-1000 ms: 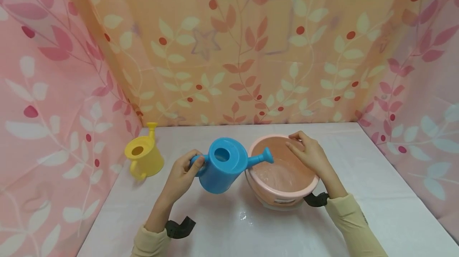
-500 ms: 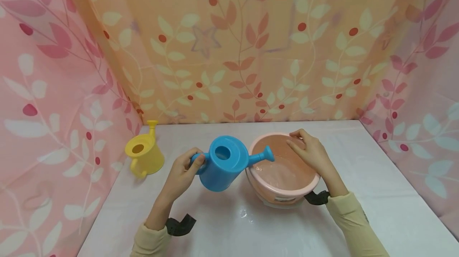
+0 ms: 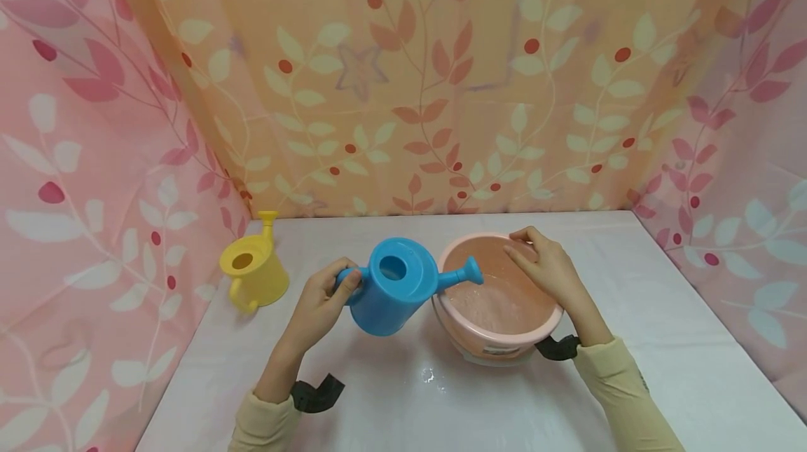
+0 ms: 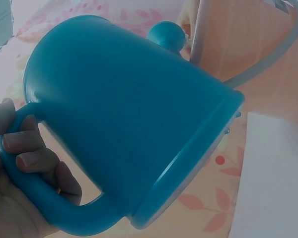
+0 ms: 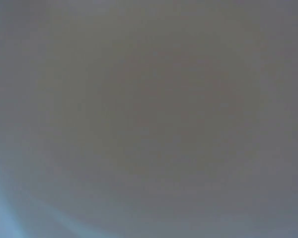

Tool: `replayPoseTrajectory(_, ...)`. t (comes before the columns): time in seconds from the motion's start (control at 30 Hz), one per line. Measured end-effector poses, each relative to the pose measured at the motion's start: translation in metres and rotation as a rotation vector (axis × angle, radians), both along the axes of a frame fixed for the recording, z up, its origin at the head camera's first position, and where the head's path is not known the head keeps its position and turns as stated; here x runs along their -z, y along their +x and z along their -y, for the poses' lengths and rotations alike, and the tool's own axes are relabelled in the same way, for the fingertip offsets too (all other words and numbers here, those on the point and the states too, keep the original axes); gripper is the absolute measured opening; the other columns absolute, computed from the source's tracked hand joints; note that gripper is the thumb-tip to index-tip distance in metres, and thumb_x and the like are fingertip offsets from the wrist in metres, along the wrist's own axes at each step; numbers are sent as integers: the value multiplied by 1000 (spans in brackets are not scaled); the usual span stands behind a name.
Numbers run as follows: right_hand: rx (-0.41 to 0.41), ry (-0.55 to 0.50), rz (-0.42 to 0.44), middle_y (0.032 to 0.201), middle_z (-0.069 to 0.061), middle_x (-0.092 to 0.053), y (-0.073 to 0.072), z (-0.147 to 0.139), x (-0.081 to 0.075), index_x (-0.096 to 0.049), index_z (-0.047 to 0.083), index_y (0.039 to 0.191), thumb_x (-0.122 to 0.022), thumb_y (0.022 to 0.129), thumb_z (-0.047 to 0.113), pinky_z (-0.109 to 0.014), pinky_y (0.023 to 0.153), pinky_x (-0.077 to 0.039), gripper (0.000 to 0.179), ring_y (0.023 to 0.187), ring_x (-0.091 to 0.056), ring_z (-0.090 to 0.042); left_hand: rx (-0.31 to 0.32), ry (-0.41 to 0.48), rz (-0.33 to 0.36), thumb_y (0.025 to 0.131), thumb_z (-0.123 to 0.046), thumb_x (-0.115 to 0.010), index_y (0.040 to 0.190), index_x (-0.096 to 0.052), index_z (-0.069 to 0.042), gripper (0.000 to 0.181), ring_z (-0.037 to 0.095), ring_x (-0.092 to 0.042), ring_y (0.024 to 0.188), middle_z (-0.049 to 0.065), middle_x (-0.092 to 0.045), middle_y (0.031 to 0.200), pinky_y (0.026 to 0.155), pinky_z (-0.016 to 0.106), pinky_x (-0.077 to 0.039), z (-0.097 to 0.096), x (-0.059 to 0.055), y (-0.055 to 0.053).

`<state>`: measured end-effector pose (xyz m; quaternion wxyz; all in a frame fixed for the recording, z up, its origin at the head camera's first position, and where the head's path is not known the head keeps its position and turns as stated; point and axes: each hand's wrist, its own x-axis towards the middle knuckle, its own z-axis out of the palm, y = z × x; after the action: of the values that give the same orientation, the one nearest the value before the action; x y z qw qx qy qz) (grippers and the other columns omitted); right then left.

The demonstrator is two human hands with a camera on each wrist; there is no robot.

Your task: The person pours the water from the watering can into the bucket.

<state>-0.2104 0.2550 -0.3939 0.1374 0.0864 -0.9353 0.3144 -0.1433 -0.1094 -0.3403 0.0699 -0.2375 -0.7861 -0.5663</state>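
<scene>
My left hand (image 3: 321, 306) grips the handle of a blue watering can (image 3: 397, 294), fingers curled through it. The can is held up and tilted, its spout (image 3: 463, 273) reaching over the left rim of a pink basin (image 3: 498, 340). In the left wrist view the can's body (image 4: 124, 114) fills the middle, with drops clinging near its base edge. The basin is tipped and has shallow water (image 3: 488, 305) inside. On its far right rim, my right hand (image 3: 545, 266) holds on with bent fingers and thumb. The right wrist view is only a grey blur.
A yellow watering can (image 3: 255, 273) stands at the table's left side. Spilled water (image 3: 430, 376) glistens on the white tabletop (image 3: 391, 417) in front of the basin. Leaf-patterned cloth (image 3: 391, 122) hangs behind and along both sides.
</scene>
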Motion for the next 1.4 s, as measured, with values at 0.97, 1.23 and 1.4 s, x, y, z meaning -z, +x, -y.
replayPoseTrajectory(0.97,-2,-7,-6,108,-8,-58,0,-1,0,-51,14,108,-57,82,40,-49,77,-42,37,98,-55,-29,-1,-66,-20,90,-12,-46,80,-50,-1,15,31,-47,76,20,-45,71,68,35,-39,-2,-8,0)
replayPoseTrajectory(1.23,-12,-1,1,109,-9,-57,1,-1,-1,-50,15,109,-56,83,40,-49,78,-42,37,99,-54,-30,-16,-71,-36,90,-8,-47,80,-51,-2,12,26,-47,76,17,-47,71,69,35,-40,-5,-10,0)
replayPoseTrajectory(1.4,-8,0,5,109,-10,-57,0,-1,0,-50,14,109,-55,83,41,-50,78,-41,38,99,-54,-31,-13,-70,-49,90,-8,-47,79,-51,-1,13,29,-47,74,17,-47,70,68,35,-40,-5,-10,0)
